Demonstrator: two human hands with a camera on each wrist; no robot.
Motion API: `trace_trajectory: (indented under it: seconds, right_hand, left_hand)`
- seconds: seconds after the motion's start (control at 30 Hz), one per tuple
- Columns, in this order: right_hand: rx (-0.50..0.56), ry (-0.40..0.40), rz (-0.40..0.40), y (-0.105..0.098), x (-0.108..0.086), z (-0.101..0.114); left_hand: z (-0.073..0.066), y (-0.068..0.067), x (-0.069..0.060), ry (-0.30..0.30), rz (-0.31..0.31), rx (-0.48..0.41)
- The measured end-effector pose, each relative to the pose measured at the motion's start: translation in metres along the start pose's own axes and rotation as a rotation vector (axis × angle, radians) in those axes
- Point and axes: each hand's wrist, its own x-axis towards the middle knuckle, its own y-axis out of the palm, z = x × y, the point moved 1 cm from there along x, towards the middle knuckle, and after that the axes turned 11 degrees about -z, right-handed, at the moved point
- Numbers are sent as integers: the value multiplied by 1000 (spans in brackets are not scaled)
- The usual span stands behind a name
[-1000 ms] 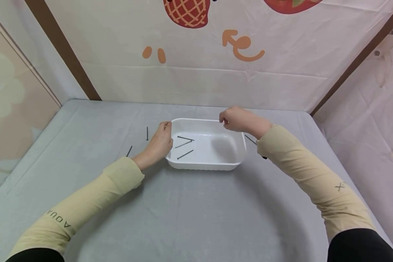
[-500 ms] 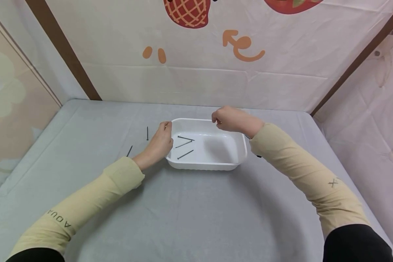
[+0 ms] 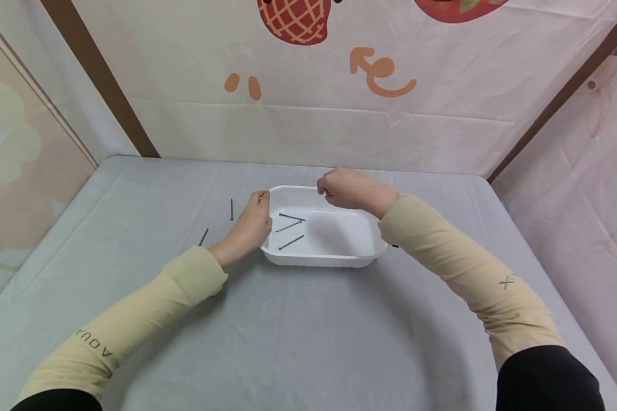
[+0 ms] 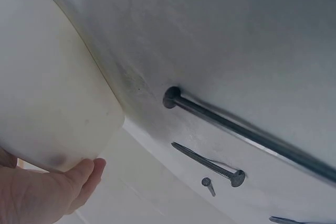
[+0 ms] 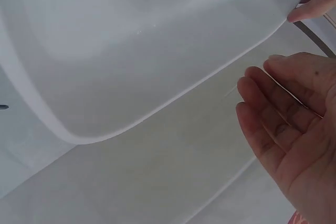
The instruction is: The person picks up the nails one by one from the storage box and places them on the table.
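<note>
In the head view, a white rectangular tray stands on the grey cloth. Three nails lie inside it, toward its left side. My left hand pinches the tray's left rim between thumb and fingers. Over the far rim hovers my right hand. In the right wrist view that right hand has loosely bent fingers, its palm is showing, and I see nothing held. Outside the tray on the left, one nail lies farther back and another nail lies by the left wrist.
A grey cloth covers the table, which ends at a patterned fabric wall. Several nails lie beside the tray in the left wrist view, one large nail close up. Past the tray's other end is the tip of a nail.
My right hand has slid leftward along the tray's far rim. Its sleeve now covers the nail right of the tray. The left hand, tray and nails inside have stayed put.
</note>
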Motion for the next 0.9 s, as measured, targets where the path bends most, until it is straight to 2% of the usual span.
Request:
trace_trajectory:
  seconds: [0.4,0.9]
  right_hand:
    - [9,-65,-23,8,10,11]
    - [0,-74,13,18,24,19]
  left_hand:
    - [0,1,1,-9,7,3]
    - [0,1,2,-7,7,6]
